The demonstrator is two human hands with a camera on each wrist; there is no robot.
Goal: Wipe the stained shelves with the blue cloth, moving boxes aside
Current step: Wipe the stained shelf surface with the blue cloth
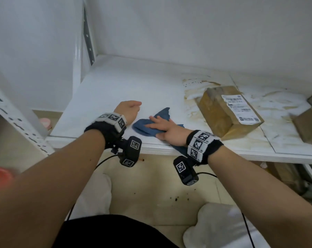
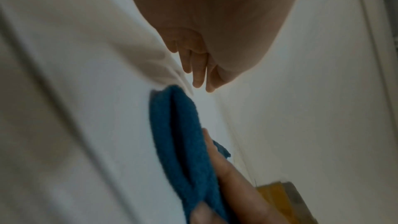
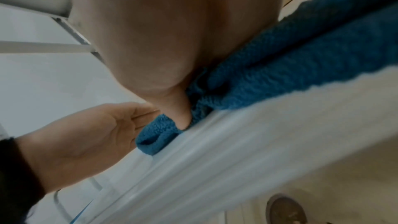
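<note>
Both forearms are reaching forward over the shelf [image 1: 115, 86] front edge; the right hand [image 1: 166, 129] is lying palm-down, fingers spread flat, near that edge; the left hand [image 1: 129, 110] is sitting just beside it, fingers loosely curled, holding nothing.

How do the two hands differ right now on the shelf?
The right hand lies flat with fingers spread, pressing the blue cloth onto the shelf; the left hand holds nothing and its fingers look relaxed. The right hand is nearer the stains and the labelled cardboard box; the left hand is over the cleaner white part, beside the cloth. Both wear marker wristbands.
</note>
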